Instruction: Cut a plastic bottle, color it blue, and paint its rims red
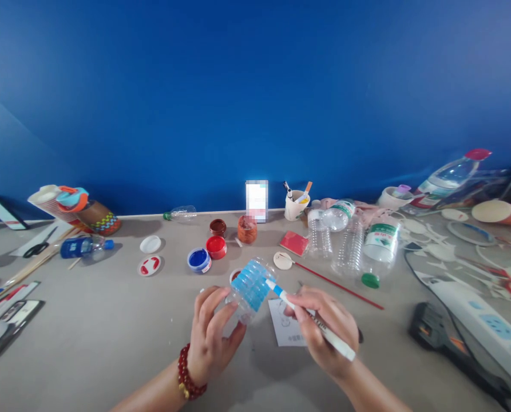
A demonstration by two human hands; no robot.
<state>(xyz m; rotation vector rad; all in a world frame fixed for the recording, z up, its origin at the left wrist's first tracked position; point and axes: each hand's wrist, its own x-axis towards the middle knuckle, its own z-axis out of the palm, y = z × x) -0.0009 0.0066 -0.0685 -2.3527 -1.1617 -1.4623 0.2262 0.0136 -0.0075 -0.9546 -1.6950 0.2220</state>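
Note:
My left hand (212, 332) grips the clear end of a plastic bottle (249, 286) whose upper part is painted light blue. It is held tilted above the grey table (100, 343). My right hand (324, 329) holds a white brush (311, 320) with a blue-tipped end touching the bottle's painted side. A red bead bracelet (186, 375) circles my left wrist. Under my right hand lies a small white paper (287, 326).
Open paint pots, blue (199, 259), red (216, 246) and dark red (217, 226), sit beyond the bottle. Several clear bottles (349, 240) lie at right, with a red-handled brush (336, 283), a cup of pens (296, 205), a power strip (474, 317). Scissors (38, 246) and stacked cups (72, 209) lie left.

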